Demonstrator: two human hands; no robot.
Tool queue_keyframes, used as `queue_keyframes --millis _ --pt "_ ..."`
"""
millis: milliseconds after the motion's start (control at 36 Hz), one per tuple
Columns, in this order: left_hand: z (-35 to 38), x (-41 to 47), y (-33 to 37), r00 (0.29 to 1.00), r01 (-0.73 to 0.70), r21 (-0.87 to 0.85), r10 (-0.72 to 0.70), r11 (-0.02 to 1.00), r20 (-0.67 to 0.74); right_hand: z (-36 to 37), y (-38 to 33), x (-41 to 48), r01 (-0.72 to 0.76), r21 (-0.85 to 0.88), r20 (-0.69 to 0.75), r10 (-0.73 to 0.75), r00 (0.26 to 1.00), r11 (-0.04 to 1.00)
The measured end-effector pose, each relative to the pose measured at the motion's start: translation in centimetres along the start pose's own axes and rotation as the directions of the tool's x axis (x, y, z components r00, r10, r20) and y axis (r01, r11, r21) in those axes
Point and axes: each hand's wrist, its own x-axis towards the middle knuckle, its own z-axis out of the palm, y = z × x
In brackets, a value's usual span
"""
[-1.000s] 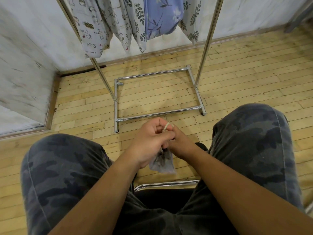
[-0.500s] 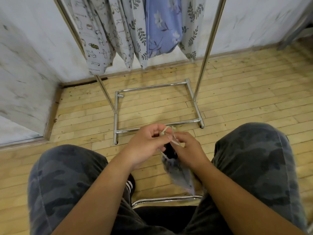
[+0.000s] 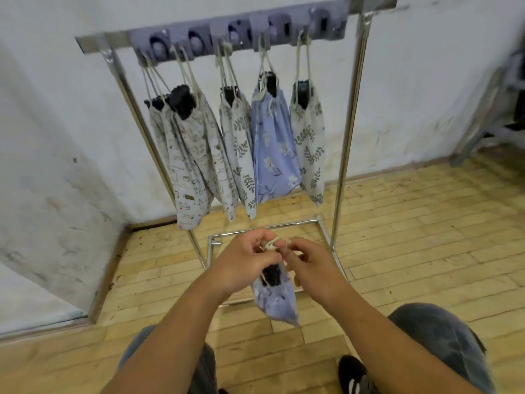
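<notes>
Nearest the camera, camouflage-clad knees and a black shoe with white stripes are seen above the plank floor. Both forearms are stretched forward and brought together in front of the body. The grip of the left hand is closed, fingers curled, on the pale drawstring. The grip of the right hand is pinched on the same cord from the other side.

A small blue pouch is hung from the cord, between and just below the hands, in the air above the floor. Its tip is slanted to the right, and something dark is seen in its gathered mouth.

Further off, a chrome rack is stood by the white wall. Cartoon-printed bags, leaf-printed bags and a blue floral bag are hung from its hooks.
</notes>
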Motion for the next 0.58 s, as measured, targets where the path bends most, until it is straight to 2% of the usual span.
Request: queue_keyframes --millis 194,306,417,583 --pt "-1.6 3.8 5.9 0.994 -0.108 0.111 0.111 0.988 -0.019 -4.1 -5.0 3.3 0.02 0.074 -0.068 -0.015 0.998 0.997" --pt "-1.3 6.3 9.9 0.981 -0.179 0.142 0.188 0.974 -0.052 -7.9 -8.0 5.5 0.093 0.008 -0.159 -0.091 0.983 0.996" --pt "-0.9 8.3 12.7 0.966 -0.233 0.156 0.247 0.96 -0.081 -10.5 -10.0 7.1 0.112 -0.023 -0.189 -0.115 0.975 0.993" --pt "-1.0 12.6 18.0 0.93 -0.279 0.157 0.308 0.947 -0.201 -14.3 -12.8 10.5 0.158 -0.094 -0.237 -0.176 0.955 0.983"
